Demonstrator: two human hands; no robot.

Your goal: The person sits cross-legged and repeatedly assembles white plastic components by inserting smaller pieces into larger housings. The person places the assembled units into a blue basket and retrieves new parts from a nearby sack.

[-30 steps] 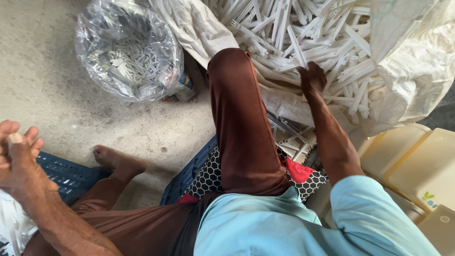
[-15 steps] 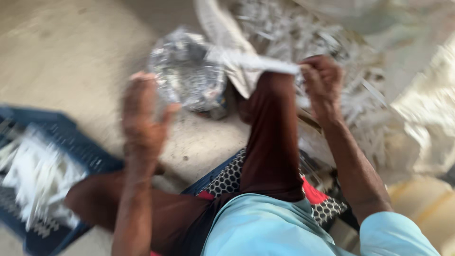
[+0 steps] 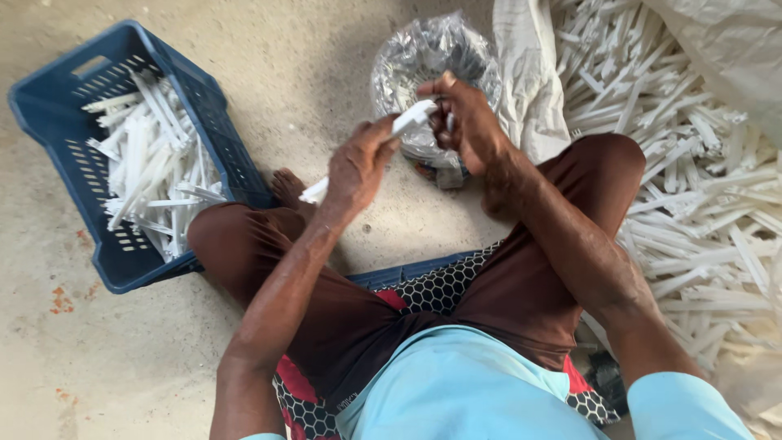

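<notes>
My left hand (image 3: 358,163) grips a long white plastic strip (image 3: 410,118) that runs from below the fist up to the right. My right hand (image 3: 468,122) meets the strip's upper end, fingers pinched on it. Both hands hover over my knees, in front of a clear plastic bag (image 3: 428,57) holding small white parts. A blue crate (image 3: 69,151) with several white strips lies at the left. A big heap of white strips (image 3: 692,179) fills an open white sack at the right.
I sit on a concrete floor (image 3: 309,65) with legs in brown trousers, on a patterned cushion over a blue crate (image 3: 407,273). The sack's edge (image 3: 525,81) hangs beside the bag. My bare foot (image 3: 287,186) rests by the left crate.
My left hand came up from the lower left and joined the right hand in front of me. The right hand left the heap with a strip. The view swung left, showing the crate.
</notes>
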